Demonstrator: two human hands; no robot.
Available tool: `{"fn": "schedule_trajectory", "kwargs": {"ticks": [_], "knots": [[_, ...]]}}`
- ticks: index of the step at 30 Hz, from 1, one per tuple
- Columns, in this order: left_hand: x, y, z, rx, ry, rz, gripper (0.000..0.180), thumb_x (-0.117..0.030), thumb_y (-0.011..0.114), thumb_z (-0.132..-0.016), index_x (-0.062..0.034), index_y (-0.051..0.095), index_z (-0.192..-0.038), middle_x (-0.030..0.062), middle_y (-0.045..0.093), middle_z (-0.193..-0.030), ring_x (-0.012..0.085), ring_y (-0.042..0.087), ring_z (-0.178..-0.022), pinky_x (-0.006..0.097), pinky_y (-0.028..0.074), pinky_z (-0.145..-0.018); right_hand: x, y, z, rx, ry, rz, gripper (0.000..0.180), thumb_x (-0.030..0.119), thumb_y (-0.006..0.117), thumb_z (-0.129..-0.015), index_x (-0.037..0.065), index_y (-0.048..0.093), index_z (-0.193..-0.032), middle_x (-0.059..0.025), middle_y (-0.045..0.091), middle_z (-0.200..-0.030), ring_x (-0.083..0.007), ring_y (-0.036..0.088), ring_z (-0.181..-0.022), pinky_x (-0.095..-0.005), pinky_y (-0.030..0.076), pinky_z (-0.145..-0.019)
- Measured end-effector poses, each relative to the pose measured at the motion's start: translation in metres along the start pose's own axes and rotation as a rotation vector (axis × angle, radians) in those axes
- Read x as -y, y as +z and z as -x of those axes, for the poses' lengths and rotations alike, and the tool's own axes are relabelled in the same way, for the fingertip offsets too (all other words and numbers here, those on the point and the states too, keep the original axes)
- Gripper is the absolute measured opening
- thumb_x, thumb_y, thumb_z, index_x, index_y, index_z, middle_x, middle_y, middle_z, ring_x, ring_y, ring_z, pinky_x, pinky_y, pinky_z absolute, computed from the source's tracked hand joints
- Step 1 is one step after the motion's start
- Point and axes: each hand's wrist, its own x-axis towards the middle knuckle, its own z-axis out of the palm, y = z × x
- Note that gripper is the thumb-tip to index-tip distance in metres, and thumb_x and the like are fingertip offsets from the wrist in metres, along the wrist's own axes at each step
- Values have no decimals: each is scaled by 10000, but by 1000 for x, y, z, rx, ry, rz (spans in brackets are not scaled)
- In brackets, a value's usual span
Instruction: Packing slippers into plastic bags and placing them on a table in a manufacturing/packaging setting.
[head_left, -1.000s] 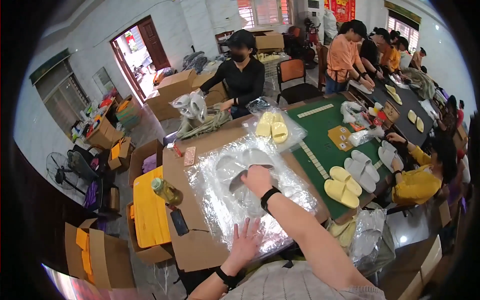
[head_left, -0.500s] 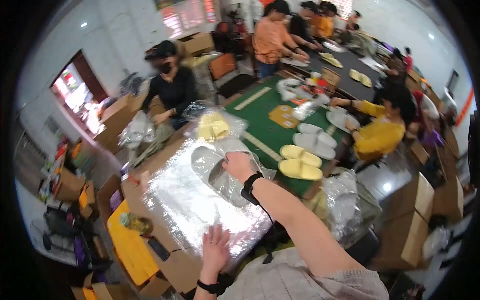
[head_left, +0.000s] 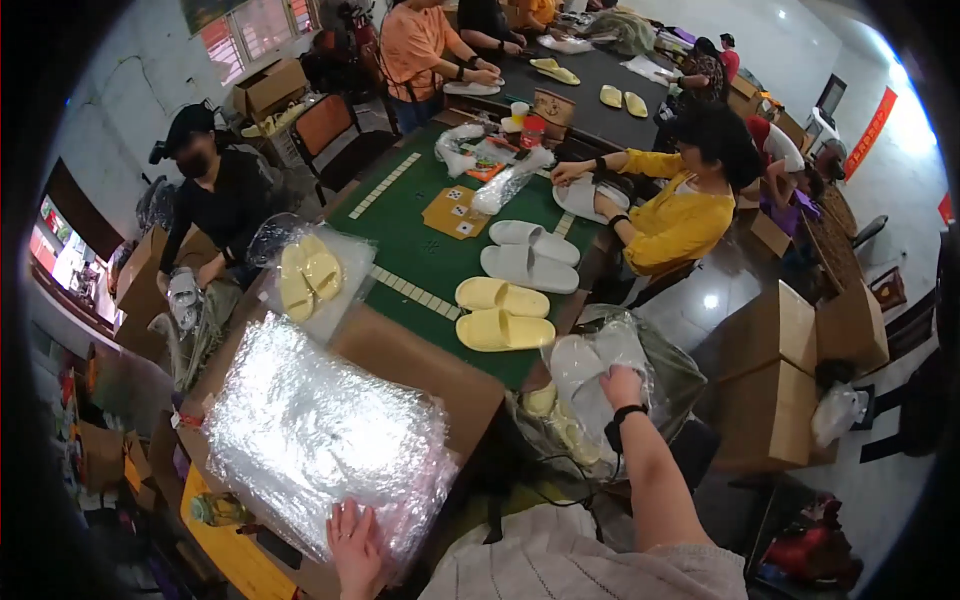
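Shifts bagged grey slide slippers [head_left: 575, 368] off stacked clear plastic bags [head_left: 320, 410] to right of tabletop [head_left: 440, 370], baring top bag; grasps slippers in right hand [head_left: 622, 388], rests left hand [head_left: 355, 545] flat on bags, gripping nothing.

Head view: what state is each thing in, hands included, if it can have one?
Left hand, open, resting on shiny plastic
Shiny plastic, flat, wrinkled
Right hand, gripping bagged grey slippers
Yellow slippers on green tabletop, unbagged, side by side
Grey pair beside them, unbagged, side by side
Orange-backed chair, unoccupied
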Motion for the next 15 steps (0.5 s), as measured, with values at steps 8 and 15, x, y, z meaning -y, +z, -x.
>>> {"fn": "schedule_trajectory", "kwargs": {"ticks": [8,15], "knots": [[-5,-3,-2,0,54,-111,424,-227,506,-1002,-123,573,-1408,203,497,-1480,444,392,-1405,587,299,-1140,-31,63,3,270,-5,270,144,186,648,-883,73,736,-868,-143,715,-871,-314,711,-845,-428,571,-722],[-16,-1,-10,14,14,-103,438,-213,484,-1013,-139,549,-1439,183,446,-1534,444,353,-1436,577,267,-1162,-15,131,0,374,-214,371,141,126,579,-884,95,717,-885,-130,714,-921,-283,710,-889,-402,578,-730]]}}
